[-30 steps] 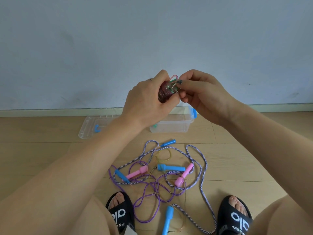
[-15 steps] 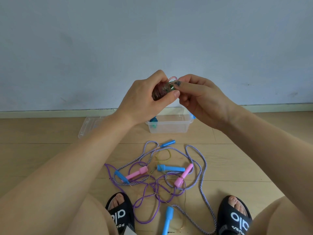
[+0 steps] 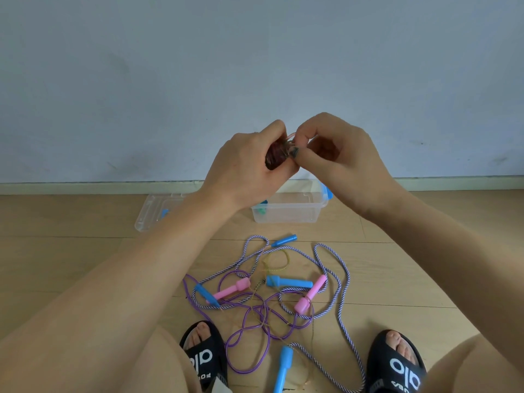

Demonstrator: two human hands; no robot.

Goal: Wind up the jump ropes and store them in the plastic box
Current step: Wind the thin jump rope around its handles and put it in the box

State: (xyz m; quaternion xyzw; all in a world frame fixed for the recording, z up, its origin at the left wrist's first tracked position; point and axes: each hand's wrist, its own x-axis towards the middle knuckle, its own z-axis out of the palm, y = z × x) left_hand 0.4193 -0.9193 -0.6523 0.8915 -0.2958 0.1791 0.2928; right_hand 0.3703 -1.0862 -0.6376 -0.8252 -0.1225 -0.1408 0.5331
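The left hand (image 3: 249, 168) clasps a wound rope bundle (image 3: 276, 156). The right hand (image 3: 337, 163) pinches its loop end. Below them sits the plastic box (image 3: 289, 211).

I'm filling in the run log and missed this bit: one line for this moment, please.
step: winding rope | left hand: holds wound bundle | right hand: pinches its end | plastic box: open | tangled ropes: on floor
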